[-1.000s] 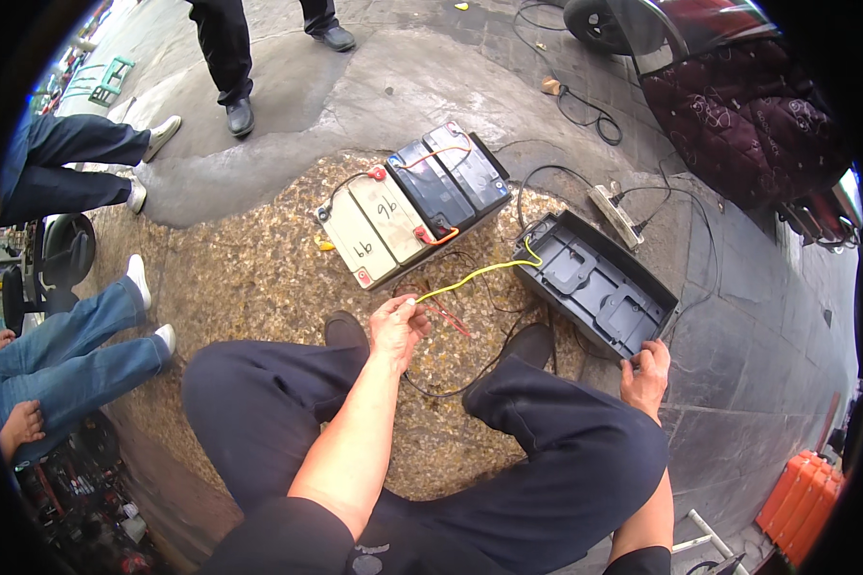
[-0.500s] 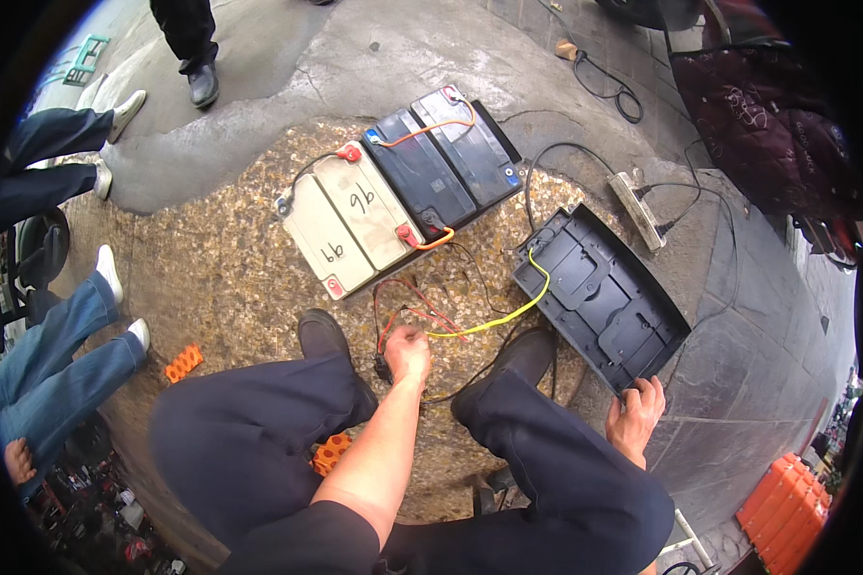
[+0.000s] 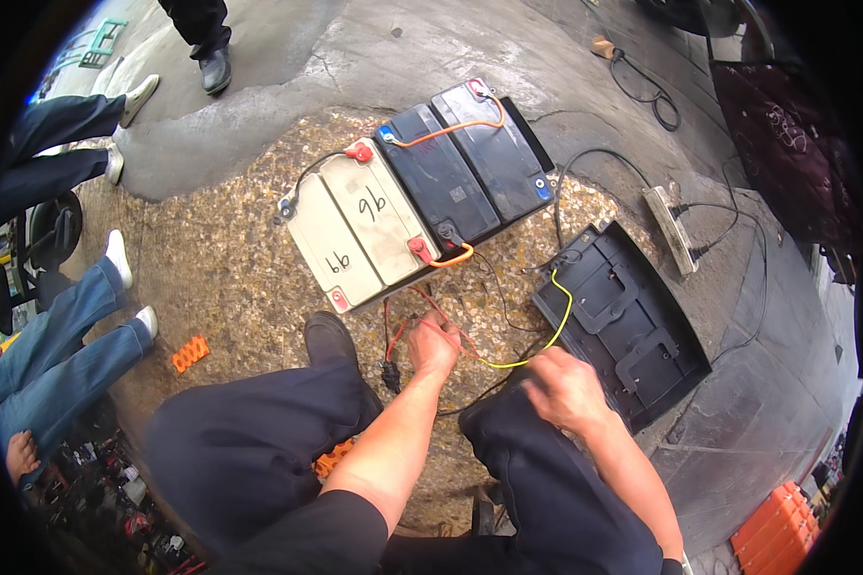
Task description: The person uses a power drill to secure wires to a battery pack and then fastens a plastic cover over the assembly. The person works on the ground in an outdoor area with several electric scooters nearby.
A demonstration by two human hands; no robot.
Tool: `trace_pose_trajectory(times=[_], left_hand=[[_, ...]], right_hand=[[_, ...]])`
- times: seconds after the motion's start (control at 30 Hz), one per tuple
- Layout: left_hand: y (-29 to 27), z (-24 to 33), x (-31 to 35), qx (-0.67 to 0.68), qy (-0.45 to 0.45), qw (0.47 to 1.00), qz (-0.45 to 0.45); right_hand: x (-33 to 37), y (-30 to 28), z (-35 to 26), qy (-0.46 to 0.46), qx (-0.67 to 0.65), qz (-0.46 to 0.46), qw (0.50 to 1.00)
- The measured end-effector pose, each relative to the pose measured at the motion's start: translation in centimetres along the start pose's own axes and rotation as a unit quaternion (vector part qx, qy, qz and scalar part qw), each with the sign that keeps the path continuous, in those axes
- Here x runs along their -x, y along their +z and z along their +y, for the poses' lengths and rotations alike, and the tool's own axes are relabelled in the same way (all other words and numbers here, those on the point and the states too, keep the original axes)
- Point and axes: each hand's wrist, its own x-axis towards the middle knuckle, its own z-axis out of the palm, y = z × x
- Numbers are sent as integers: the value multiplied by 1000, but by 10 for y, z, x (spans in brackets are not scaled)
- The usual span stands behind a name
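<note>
My left hand (image 3: 433, 347) is closed in a pinch on thin red wire (image 3: 394, 335) between my feet; its fingertips are partly hidden. My right hand (image 3: 568, 391) hangs above my right knee, close to the yellow-green wire (image 3: 558, 331), its fingers curled and smeared by motion. That wire runs from a black plastic tray-like cover (image 3: 599, 331) toward my left hand. Beyond the hands lie two white batteries (image 3: 355, 225) and two dark batteries (image 3: 465, 153) side by side, joined by short cables such as an orange one (image 3: 455, 259). A black plug (image 3: 390, 376) lies beside my left wrist.
A white power strip (image 3: 670, 230) with black cords lies right of the cover. Orange perforated pieces (image 3: 191, 354) lie on the pebbly ground. People's legs (image 3: 72, 340) stand at the left, another leg (image 3: 201, 38) at the back. An orange ribbed object (image 3: 777, 532) sits at lower right.
My right hand has left the cover's near edge and come left toward the yellow-green wire. My left hand stays between my feet, pinching wire. The whole view has shifted slightly.
</note>
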Motion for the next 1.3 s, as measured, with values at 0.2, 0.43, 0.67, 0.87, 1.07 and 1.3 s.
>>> trace_pose_trajectory(times=[0.2,0.43,0.67,0.87,1.07,1.3], left_hand=[[-27,-7,33,175,-109,978,15],[-90,26,55,492,-140,849,-134],[-122,57,42,550,-42,833,-48],[-123,55,53,553,-11,833,-18],[-123,64,54,501,47,864,-5],[-119,65,51,557,48,828,-37]], right_hand=[[-23,24,-10,17,25,-86,996],[-29,29,-21,-37,21,-54,998],[-39,12,-32,36,-15,-49,998],[-45,9,-32,75,-67,-48,994],[-51,4,-32,64,-55,-71,994],[-55,1,-31,69,-120,-86,987]])
